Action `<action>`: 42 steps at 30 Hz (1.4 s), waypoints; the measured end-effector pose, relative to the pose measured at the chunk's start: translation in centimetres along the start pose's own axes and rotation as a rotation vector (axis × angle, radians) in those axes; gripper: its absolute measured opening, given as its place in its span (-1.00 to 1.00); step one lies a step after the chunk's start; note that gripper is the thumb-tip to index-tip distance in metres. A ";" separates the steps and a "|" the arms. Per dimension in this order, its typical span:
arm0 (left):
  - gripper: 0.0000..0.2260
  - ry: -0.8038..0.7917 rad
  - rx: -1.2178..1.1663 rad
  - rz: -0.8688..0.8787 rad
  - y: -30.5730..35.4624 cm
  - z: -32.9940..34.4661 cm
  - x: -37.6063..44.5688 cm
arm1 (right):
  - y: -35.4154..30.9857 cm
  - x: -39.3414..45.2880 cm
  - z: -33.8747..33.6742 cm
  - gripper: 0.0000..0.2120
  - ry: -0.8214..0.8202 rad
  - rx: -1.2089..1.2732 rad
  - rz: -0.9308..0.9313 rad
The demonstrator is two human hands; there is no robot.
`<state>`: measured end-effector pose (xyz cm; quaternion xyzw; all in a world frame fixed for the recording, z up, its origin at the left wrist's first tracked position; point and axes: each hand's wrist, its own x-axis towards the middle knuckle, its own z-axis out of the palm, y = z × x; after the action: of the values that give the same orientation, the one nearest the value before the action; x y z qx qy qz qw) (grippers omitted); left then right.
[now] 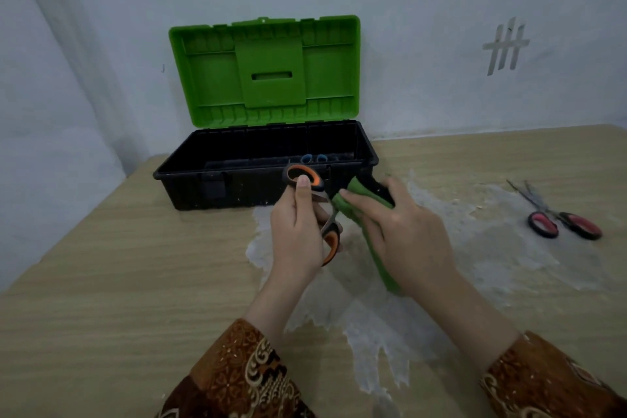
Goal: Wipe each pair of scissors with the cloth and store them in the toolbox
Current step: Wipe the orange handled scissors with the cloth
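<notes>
Matt plastic toolbox [217, 187], soft green cloth [380, 248], wood-grain table [118, 282] with worn pale patch, metal-bladed scissors [556, 217]

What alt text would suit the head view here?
A person's left hand holds orange-handled scissors while the right hand wipes their blades with a green cloth above a wooden table. Behind stands an open toolbox with blue-handled scissors inside; red-handled scissors lie at the right.

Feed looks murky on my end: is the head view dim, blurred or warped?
Head view: dim, bluish light, no glare; wide-angle bending curves the table edge; orange-handled scissors and green cloth are soft-edged but readable; red-handled scissors are legible; toolbox interior is nearly black.
</notes>
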<state>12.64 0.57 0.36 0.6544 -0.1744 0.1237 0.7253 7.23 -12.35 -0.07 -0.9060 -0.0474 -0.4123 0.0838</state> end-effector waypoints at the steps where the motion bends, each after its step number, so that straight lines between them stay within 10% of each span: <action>1: -0.61 0.009 -0.011 -0.012 0.0 -0.1 0.0 | 0.0 -0.1 -0.1 -0.72 0.006 0.002 -0.026; 20: -0.56 0.070 -0.019 -0.051 0.2 -0.4 0.3 | 0.4 0.4 -0.4 -0.73 -0.010 0.052 -0.262; 30: -0.69 0.130 -0.178 -0.109 0.3 0.6 -0.4 | 1.5 1.0 -1.3 -0.76 0.022 -0.031 -0.090; 42: -0.69 0.072 0.054 0.159 0.2 1.2 -1.6 | 0.0 0.5 -0.9 -0.74 0.077 0.018 -0.055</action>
<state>10.96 -0.49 -0.05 0.6530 -0.1962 0.2094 0.7009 6.88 -12.47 0.91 -0.8870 -0.0727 -0.4486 0.0822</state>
